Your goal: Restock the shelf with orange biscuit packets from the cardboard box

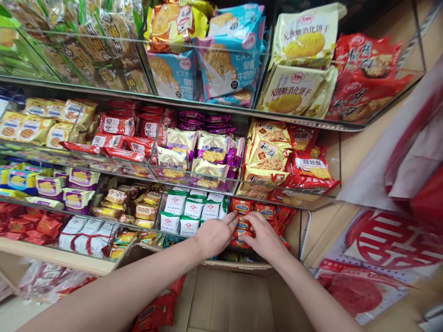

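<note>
Left hand [218, 235], right hand [265, 235] touching glossy red packets [242, 206] | grip: can't tell, fingers hiding it | cardboard box [228, 299] running off-frame

Small red packets [243, 206], blue-labelled, stacked, beside white packets [192, 209]

Left hand [215, 236], right hand [266, 236], red packets [242, 206] between

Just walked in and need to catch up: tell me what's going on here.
A person has both bare hands at the red packets on a low shelf, the left hand on one side and the right hand on the other. Whether either grips one is hard to tell. White packets sit in the next compartment to the left. Below the hands is an open box, with more red packets partly visible under the left forearm.
</note>
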### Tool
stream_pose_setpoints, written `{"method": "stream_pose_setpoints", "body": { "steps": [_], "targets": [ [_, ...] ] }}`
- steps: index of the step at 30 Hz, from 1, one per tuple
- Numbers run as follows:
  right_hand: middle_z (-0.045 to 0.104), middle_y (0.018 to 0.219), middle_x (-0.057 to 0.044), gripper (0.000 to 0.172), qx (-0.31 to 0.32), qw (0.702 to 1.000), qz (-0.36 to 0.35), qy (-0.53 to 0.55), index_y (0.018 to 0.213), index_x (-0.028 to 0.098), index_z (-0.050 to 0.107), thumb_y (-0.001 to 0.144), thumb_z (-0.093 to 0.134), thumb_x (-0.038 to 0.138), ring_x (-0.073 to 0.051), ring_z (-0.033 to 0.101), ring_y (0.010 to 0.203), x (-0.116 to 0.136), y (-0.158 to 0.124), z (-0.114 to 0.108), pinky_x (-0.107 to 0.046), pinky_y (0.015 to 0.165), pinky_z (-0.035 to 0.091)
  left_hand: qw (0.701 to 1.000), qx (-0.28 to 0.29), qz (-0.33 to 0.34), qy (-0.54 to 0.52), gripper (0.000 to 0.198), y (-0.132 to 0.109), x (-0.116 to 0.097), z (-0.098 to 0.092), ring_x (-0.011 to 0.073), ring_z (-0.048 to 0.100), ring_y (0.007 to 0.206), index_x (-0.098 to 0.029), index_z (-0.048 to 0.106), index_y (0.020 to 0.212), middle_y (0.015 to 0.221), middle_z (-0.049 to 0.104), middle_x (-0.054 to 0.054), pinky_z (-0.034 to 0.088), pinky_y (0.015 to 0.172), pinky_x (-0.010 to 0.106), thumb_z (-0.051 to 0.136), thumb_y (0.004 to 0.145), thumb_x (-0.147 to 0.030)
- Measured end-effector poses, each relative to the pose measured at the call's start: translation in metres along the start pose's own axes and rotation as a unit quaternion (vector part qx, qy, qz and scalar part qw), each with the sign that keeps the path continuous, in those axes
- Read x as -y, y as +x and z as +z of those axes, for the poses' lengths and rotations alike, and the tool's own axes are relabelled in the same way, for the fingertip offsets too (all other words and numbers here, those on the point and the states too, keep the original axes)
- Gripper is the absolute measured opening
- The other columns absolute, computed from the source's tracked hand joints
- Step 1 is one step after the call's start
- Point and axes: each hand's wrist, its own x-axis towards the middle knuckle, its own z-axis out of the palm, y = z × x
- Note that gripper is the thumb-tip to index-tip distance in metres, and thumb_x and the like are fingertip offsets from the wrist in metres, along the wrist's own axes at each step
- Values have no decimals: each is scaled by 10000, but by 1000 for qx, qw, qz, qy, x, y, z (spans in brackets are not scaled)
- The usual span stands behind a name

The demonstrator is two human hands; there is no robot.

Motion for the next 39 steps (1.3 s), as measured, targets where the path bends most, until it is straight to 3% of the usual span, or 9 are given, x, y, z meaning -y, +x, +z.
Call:
{"method": "stream_pose_setpoints", "body": {
  "steps": [4, 8, 14, 20, 27, 35, 39],
  "targets": [
    [492, 1052, -91, 271, -60, 998, -6, 9, 967, 186, 539, 706, 580, 248, -219, 545, 896, -3, -2, 1, -368, 786, 463, 1000, 17, 11, 10, 512, -4, -2, -5, 235, 623, 897, -133, 350, 1294, 1395, 314, 116, 540, 677, 334, 444, 807, -258],
    [509, 989, -102, 175, -96, 995, 4, 11, 921, 171, 542, 767, 468, 207, -176, 561, 712, -6, -2, 2, -365, 737, 478, 1000, 23, 5, 16, 496, -5, -2, -6, 227, 634, 855, -143, 370, 1278, 1390, 328, 102, 539, 668, 332, 445, 801, -256],
    [529, 993, -103, 193, -85, 996, 15, -11, 905, 163, 542, 762, 413, 147, -188, 567, 761, -5, -2, 4, -361, 757, 469, 1000, 21, -15, -2, 440, -6, -1, -3, 197, 635, 845, -190, 428, 1229, 1362, 376, 90, 526, 674, 287, 469, 794, -244],
    [541, 957, -107, 222, -107, 994, 24, -9, 917, 138, 559, 744, 419, 141, -179, 577, 701, -7, -2, 6, -365, 735, 483, 1000, 0, -1, -11, 398, -7, -2, -5, 214, 636, 845, -187, 486, 1168, 1339, 407, 79, 533, 673, 319, 437, 809, -350],
    [514, 1101, -152, 344, -149, 984, 8, -97, 1082, 100, 553, 779, 403, 162, -250, 492, 1030, -6, 10, 5, -392, 907, 412, 1000, -26, 2, -16, 367, -6, 0, -4, 220, 636, 856, -170, 526, 1114, 1300, 454, 76, 538, 669, 329, 339, 855, -350],
    [473, 1125, -198, 391, -122, 984, 20, -131, 1127, 46, 542, 784, 385, 150, -278, 485, 1037, -7, 14, 14, -389, 901, 415, 999, -27, 6, -23, 372, -5, 0, -1, 205, 637, 833, -164, 520, 1126, 1290, 464, 85, 526, 663, 303, 345, 855, -349],
    [472, 1097, -186, 342, -121, 987, 21, -104, 1066, 50, 560, 769, 436, 168, -268, 493, 1013, -3, 10, -1, -380, 901, 410, 997, -53, 23, -55, 344, -10, 6, -21, 175, 611, 880, -190, 489, 1153, 1254, 487, 77, 501, 697, 268, 353, 861, -310]
  ]
}}
